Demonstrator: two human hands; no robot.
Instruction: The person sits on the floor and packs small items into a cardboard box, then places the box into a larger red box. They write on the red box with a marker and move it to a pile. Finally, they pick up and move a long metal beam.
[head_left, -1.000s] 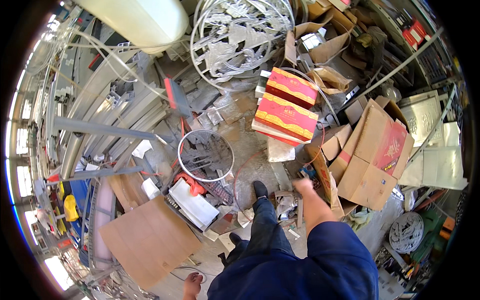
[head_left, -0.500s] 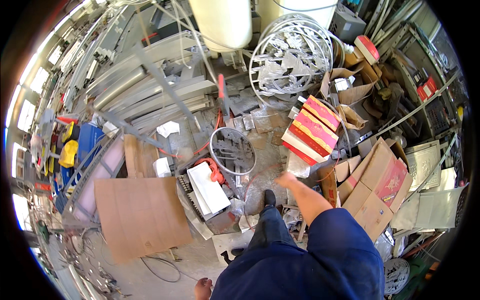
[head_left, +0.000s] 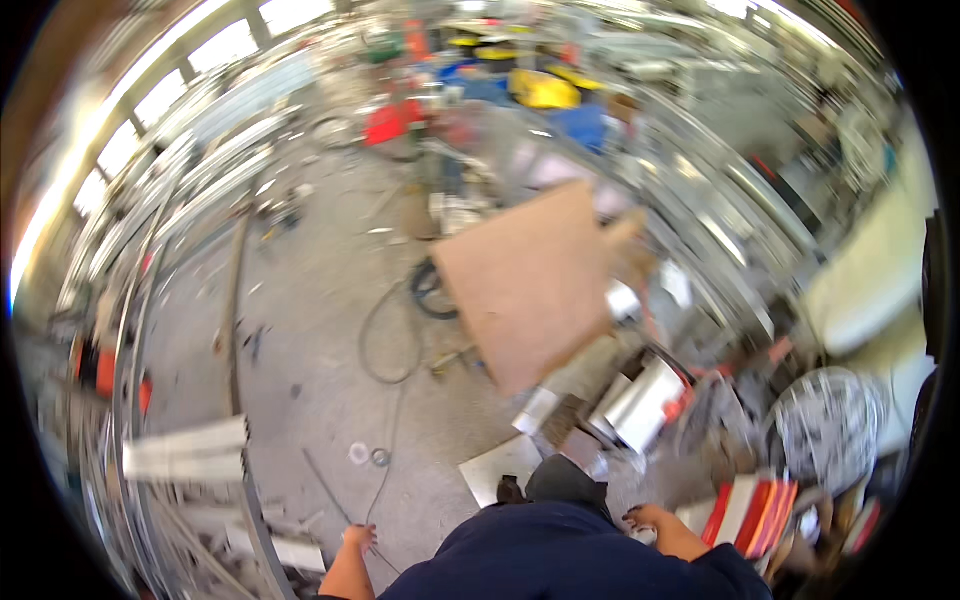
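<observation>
My left hand (head_left: pixel 359 538) hangs low over the concrete floor, beside a thin cable (head_left: pixel 383 485) and a thin dark rod (head_left: pixel 327 486). Its fingers look loosely apart, with nothing visible in them. On the other side of my body, my right hand (head_left: pixel 650 516) is held low, its fingers partly curled and blurred. A small whitish thing (head_left: pixel 645 536) shows just under that hand; whether I touch it cannot be made out. Red, white and gold boxes (head_left: pixel 752 515) lie to the right of it.
A large brown cardboard sheet (head_left: pixel 530 285) lies ahead. Nearer are a crate with white panels (head_left: pixel 645 405) and a pale flat plate (head_left: pixel 500 470) by my feet. Wire coils (head_left: pixel 830 425) stand right. Long metal profiles (head_left: pixel 185 450) line the left, and a cable loop (head_left: pixel 390 335) lies on the floor.
My view and body have swung left, so the boxes and wire coils now sit at the lower right. My right arm has drawn back from its forward reach beside the boxes.
</observation>
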